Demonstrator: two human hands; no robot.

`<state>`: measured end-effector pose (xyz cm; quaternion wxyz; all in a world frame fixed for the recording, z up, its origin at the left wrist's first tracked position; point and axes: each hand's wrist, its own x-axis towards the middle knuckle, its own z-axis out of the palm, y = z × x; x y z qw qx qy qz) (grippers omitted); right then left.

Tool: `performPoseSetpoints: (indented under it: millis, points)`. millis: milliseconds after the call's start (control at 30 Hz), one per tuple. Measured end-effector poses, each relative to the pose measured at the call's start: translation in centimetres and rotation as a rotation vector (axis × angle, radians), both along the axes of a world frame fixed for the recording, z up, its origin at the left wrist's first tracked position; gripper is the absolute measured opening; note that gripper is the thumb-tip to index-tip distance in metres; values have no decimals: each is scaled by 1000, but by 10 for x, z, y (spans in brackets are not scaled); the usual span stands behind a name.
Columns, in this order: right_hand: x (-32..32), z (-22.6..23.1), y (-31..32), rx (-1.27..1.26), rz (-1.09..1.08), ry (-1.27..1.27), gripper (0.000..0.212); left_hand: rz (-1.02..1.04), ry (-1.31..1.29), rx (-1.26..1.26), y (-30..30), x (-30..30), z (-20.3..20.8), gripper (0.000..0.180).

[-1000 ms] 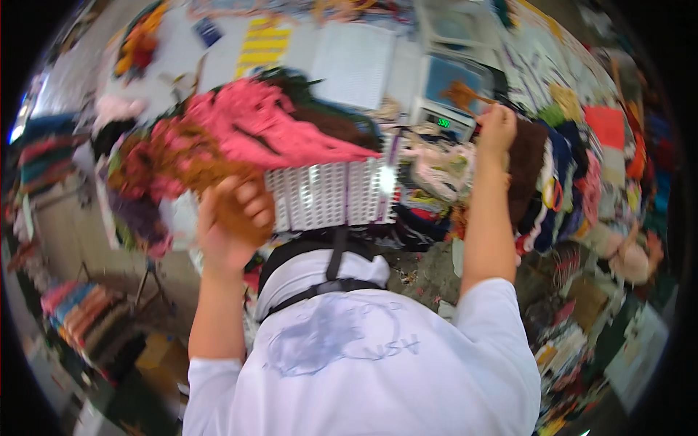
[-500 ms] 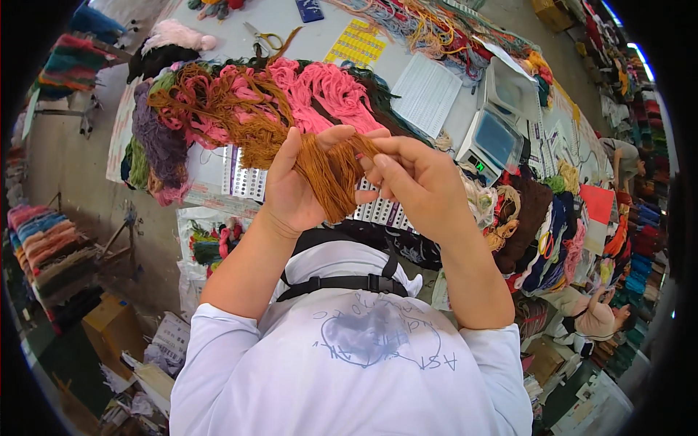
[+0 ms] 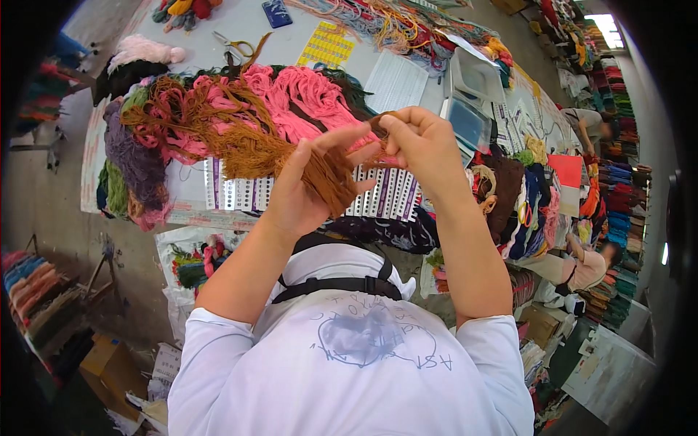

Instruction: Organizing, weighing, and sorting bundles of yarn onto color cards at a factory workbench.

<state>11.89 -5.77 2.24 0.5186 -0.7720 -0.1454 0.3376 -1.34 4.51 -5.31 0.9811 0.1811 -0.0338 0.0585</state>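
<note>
A hank of golden-brown yarn (image 3: 329,180) lies across the palm and fingers of my left hand (image 3: 292,198), whose thumb is raised and fingers are spread beneath it. My right hand (image 3: 425,145), to the right and a little higher, pinches a bundle of brown strands between thumb and fingers. Those strands stretch from the hank. Just beyond my hands, more loose brown yarn (image 3: 251,156) lies tangled over bright pink yarn (image 3: 309,91) on the table (image 3: 218,22).
White punched strips with purple bands (image 3: 389,192) lie under my hands. Farther off are scissors (image 3: 234,46), a yellow label sheet (image 3: 327,45), a white printed sheet (image 3: 396,81) and a scale (image 3: 469,120). Purple yarn (image 3: 134,156) hangs at the left edge. Another person (image 3: 582,265) is at right.
My right hand has moved up and right, drawing the strands away from the hank. My left hand stays under the yarn with its fingers more spread. The whole view has shifted slightly.
</note>
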Motion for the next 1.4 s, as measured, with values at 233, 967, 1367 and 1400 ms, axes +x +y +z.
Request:
performPoseSetpoints:
  millis: [233,967,1367,1400]
  points:
    - [-30,7,-8,-55,380,-270,21,195,-169,-88,-6,9,-4,58]
    - [7,-20,-77,314,459,-335,8,166,64,482,-48,21,21,55]
    - [23,-29,-102,456,279,335,10,157,200,576,-61,37,30,53]
    - [23,-28,-102,417,311,223,10,155,187,557,-62,40,29,56]
